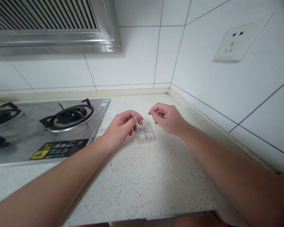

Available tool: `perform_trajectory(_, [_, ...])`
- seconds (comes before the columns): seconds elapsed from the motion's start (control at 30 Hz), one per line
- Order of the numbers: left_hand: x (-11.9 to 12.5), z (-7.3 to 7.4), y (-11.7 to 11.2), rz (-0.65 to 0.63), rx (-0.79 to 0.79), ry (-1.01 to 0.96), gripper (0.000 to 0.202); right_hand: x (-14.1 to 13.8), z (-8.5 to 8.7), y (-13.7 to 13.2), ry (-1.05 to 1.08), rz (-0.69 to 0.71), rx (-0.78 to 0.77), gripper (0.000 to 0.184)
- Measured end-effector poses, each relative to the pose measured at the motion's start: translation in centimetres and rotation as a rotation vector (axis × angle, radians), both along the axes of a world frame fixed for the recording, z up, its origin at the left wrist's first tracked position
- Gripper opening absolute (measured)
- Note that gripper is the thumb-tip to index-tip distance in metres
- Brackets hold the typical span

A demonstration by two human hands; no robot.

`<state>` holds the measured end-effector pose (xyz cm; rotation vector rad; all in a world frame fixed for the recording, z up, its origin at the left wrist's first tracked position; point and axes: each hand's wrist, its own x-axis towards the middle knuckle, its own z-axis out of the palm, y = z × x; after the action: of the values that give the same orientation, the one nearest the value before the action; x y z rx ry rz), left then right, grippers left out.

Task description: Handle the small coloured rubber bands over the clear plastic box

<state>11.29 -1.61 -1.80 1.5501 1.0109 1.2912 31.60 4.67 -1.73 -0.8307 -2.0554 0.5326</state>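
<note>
My left hand [123, 126] is closed in a pinch, holding a small white ring [137, 119] between thumb and forefinger. To its right, my right hand [167, 118] is raised with thumb and forefinger pressed together. Whether anything sits in that pinch is too small to tell. Below and between both hands, a clear plastic compartment box [152, 138] rests on the counter. Small reddish, yellow and purplish ring-like items show inside it. Part of the box is behind my left hand. By my left wrist lies a clear, flat item [109, 117] with small coloured rings, partly hidden.
A steel gas hob [68, 138] with black burners fills the left of the speckled counter [142, 186]. Above it hangs a range hood [54, 44]. White tiled walls meet in a corner behind, and a socket [235, 42] is on the right wall.
</note>
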Motion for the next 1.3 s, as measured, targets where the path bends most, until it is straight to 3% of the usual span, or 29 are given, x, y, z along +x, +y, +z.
perform_trajectory(0.83, [0.1,-0.2,0.3,0.023,0.013,0.020,0.018,-0.3,0.2,-0.4,-0.079,0.043,0.037,0.014])
perform_trajectory(1.3, [-0.3,-0.8,0.7,0.004,-0.014,0.042,0.023,-0.5,0.6,-1.2,-0.078,0.156,0.067,0.014])
